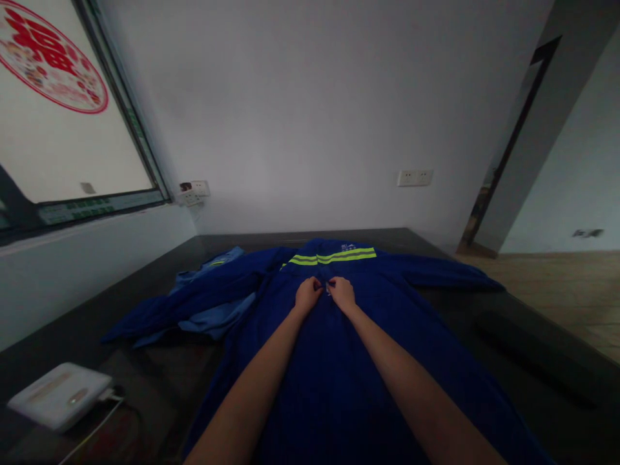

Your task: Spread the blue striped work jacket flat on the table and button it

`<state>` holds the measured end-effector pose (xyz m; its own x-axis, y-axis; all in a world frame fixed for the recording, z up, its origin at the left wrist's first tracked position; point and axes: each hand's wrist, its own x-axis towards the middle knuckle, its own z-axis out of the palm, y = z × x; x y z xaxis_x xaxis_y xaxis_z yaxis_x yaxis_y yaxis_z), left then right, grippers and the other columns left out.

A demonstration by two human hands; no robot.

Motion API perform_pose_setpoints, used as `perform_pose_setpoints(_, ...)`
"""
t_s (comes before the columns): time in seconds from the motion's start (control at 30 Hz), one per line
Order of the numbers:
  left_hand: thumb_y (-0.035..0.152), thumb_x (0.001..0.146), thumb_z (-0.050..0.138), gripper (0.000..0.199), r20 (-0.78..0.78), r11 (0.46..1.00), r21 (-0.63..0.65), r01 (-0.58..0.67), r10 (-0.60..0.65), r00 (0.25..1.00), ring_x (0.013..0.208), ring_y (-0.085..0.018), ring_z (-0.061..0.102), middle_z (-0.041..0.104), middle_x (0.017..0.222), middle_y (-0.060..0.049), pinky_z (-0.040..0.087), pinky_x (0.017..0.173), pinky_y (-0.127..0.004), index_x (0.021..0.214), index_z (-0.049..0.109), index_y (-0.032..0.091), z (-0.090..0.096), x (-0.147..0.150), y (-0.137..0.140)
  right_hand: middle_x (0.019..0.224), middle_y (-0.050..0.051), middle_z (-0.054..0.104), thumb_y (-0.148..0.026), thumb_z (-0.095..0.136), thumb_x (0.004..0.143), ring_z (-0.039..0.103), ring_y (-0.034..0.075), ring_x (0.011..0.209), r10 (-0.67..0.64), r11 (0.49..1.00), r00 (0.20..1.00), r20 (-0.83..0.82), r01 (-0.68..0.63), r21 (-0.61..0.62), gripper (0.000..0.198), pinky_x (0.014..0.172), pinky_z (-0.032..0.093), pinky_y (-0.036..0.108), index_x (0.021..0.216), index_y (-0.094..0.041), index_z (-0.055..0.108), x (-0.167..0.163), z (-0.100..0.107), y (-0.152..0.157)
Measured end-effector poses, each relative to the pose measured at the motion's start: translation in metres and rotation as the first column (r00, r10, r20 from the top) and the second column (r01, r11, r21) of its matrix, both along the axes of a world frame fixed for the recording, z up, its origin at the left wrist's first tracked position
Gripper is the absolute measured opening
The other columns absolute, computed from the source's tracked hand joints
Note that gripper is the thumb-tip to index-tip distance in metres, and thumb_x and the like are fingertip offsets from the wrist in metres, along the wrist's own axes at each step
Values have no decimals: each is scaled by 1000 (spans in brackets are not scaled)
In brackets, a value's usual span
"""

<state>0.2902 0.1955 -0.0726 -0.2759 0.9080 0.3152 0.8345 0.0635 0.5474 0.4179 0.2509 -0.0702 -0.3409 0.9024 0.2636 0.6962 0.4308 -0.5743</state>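
Observation:
A dark blue work jacket (334, 361) lies spread, front up, with yellow and grey reflective bands (346, 256) across its chest and both sleeves stretched outward. My left hand (308, 294) is closed in a pinch on the jacket's front edge, just below the bands. Close beside it, my right hand (343, 294) pinches the other side of the front opening. A small pale patch shows between the fingertips, too blurred to make out. Under the jacket's sleeve at the left is a lighter blue garment (216, 318), partly covered.
The dark table (159, 381) meets the wall at the back. At the front left lies a white box-shaped device (61, 394) with a cable plugged in. A long black object (533, 355) rests at the right. Wall sockets (415, 177) are behind the table.

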Motion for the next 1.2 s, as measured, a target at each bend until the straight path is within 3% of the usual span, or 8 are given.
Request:
perform_pose_setpoints(0.33, 17, 79, 62, 4, 36, 1000, 20, -5, 4, 999, 79, -17, 62, 68, 85, -5, 43, 68, -25, 82, 62, 19, 12, 11, 5, 100, 10, 69, -23, 50, 82, 64, 21, 94, 72, 994, 974, -215, -53, 94, 24, 86, 49, 33, 96, -17, 69, 7, 1, 10)
perform_pose_setpoints(0.7, 23, 85, 57, 7, 76, 995, 91, -43, 36, 996, 79, -15, 63, 68, 84, -3, 43, 70, -24, 87, 62, 19, 5, 7, 0, 98, 7, 72, -15, 55, 77, 67, 19, 91, 145, 989, 947, -286, -147, 15, 24, 86, 51, 31, 95, -18, 71, 7, -3, 12)
perform_pose_setpoints(1.2, 17, 80, 61, 8, 87, 993, 119, 4, -14, 996, 79, -16, 63, 70, 84, -3, 45, 70, -24, 86, 65, 19, 2, 8, 0, 92, 8, 72, -18, 59, 76, 67, 19, 86, 105, 994, 944, -312, -113, -8, 18, 81, 50, 29, 91, -15, 70, 5, -6, 15)
